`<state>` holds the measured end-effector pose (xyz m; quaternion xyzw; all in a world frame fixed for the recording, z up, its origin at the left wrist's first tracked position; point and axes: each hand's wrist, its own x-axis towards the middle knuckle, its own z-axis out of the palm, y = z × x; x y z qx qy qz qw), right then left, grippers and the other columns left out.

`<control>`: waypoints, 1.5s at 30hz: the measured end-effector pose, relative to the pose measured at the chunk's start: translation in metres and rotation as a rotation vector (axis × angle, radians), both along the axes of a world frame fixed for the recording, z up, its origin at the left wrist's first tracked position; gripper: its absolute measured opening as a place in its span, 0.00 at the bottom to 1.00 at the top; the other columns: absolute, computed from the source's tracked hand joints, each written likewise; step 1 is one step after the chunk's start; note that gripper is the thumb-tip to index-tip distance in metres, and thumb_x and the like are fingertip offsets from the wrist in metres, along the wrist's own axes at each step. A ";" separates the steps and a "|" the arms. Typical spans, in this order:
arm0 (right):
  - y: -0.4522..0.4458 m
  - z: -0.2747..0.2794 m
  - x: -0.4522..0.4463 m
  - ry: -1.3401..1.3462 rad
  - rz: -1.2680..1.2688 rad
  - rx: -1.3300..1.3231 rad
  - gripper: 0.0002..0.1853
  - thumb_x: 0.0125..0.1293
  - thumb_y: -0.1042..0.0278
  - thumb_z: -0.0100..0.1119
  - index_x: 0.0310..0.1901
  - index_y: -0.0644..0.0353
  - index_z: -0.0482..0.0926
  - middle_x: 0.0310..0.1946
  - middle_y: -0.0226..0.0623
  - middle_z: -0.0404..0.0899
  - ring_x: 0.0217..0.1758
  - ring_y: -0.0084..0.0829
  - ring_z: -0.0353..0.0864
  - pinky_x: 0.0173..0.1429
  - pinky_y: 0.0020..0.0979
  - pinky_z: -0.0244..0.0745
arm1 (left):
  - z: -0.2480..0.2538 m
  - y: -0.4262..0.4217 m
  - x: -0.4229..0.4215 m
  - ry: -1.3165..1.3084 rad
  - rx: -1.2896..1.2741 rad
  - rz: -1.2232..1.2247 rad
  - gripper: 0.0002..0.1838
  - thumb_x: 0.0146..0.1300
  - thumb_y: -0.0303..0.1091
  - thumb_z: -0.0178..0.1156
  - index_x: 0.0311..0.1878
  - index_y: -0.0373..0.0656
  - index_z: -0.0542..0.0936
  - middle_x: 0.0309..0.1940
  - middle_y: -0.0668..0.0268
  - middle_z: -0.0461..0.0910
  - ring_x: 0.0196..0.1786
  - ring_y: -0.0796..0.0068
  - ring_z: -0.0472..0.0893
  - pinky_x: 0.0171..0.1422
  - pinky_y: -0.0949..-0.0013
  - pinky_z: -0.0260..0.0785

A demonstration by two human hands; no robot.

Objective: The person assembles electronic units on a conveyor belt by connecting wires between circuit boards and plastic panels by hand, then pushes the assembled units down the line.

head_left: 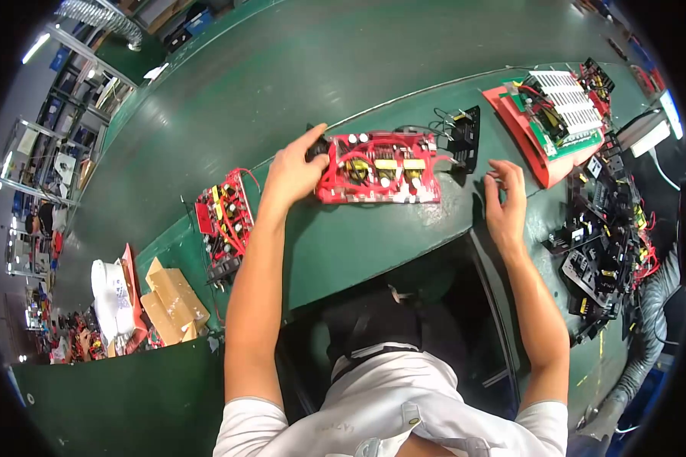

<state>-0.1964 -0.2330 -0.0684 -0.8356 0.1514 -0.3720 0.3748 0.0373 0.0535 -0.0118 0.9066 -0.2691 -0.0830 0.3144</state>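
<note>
A red circuit board (381, 169) with red wires and yellow-wrapped transformers lies on the green bench in front of me. My left hand (299, 166) pinches its left end, thumb and forefinger around a black part (318, 148) there. At the board's right end, a black panel (465, 141) stands upright, joined to it by thin wires. My right hand (507, 199) hovers just right of and below that panel, holding nothing, its fingers loosely bent and apart.
Another red board (225, 221) lies left of my forearm. Cardboard (174, 305) and a white roll (113, 298) are farther left. On the right are a green board with white strips (564, 103) on a red-orange tray (537, 164) and a heap of black panels (606, 236).
</note>
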 end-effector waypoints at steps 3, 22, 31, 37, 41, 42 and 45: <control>0.000 -0.001 0.001 0.057 0.006 0.023 0.14 0.69 0.80 0.59 0.56 0.63 0.78 0.54 0.43 0.76 0.49 0.34 0.81 0.50 0.32 0.78 | -0.032 -0.024 0.075 -0.087 -0.196 0.075 0.30 0.60 0.39 0.64 0.68 0.50 0.79 0.60 0.51 0.83 0.63 0.50 0.81 0.70 0.59 0.71; -0.003 -0.005 -0.001 0.141 0.080 0.014 0.12 0.70 0.77 0.59 0.54 0.65 0.78 0.47 0.42 0.78 0.43 0.35 0.82 0.48 0.33 0.78 | 0.061 0.059 0.018 -0.346 -0.049 0.175 0.30 0.64 0.48 0.68 0.66 0.46 0.80 0.71 0.49 0.71 0.74 0.53 0.71 0.77 0.55 0.63; 0.003 -0.005 -0.005 0.085 0.072 -0.058 0.14 0.66 0.74 0.61 0.53 0.62 0.77 0.47 0.48 0.77 0.48 0.48 0.81 0.52 0.42 0.78 | 0.008 0.131 -0.112 -0.363 0.253 0.223 0.42 0.47 0.26 0.77 0.70 0.50 0.75 0.71 0.49 0.65 0.73 0.43 0.67 0.76 0.52 0.62; 0.001 -0.013 -0.010 0.090 0.055 0.014 0.14 0.67 0.71 0.61 0.53 0.61 0.77 0.50 0.49 0.75 0.53 0.52 0.79 0.57 0.46 0.78 | -0.010 0.140 -0.071 -0.319 0.433 0.228 0.47 0.41 0.29 0.78 0.71 0.52 0.73 0.71 0.47 0.65 0.69 0.40 0.70 0.74 0.46 0.63; 0.000 -0.010 -0.010 0.089 0.077 0.043 0.15 0.67 0.71 0.61 0.54 0.62 0.77 0.50 0.48 0.75 0.54 0.52 0.80 0.57 0.47 0.78 | 0.004 0.118 -0.075 -0.233 0.473 0.293 0.45 0.41 0.26 0.79 0.69 0.49 0.75 0.70 0.50 0.68 0.67 0.44 0.73 0.72 0.50 0.65; 0.001 -0.010 -0.010 0.082 0.082 0.039 0.15 0.67 0.71 0.61 0.54 0.62 0.77 0.50 0.48 0.75 0.54 0.52 0.80 0.57 0.47 0.78 | 0.004 0.121 -0.076 -0.272 0.450 0.277 0.44 0.41 0.26 0.79 0.68 0.48 0.75 0.68 0.51 0.70 0.66 0.44 0.73 0.72 0.51 0.66; 0.001 -0.011 -0.008 0.050 0.077 0.030 0.15 0.66 0.71 0.61 0.53 0.62 0.77 0.50 0.48 0.75 0.54 0.52 0.80 0.58 0.47 0.78 | -0.007 0.127 -0.080 -0.417 0.399 0.249 0.43 0.41 0.24 0.79 0.67 0.42 0.77 0.58 0.54 0.75 0.62 0.47 0.76 0.69 0.54 0.68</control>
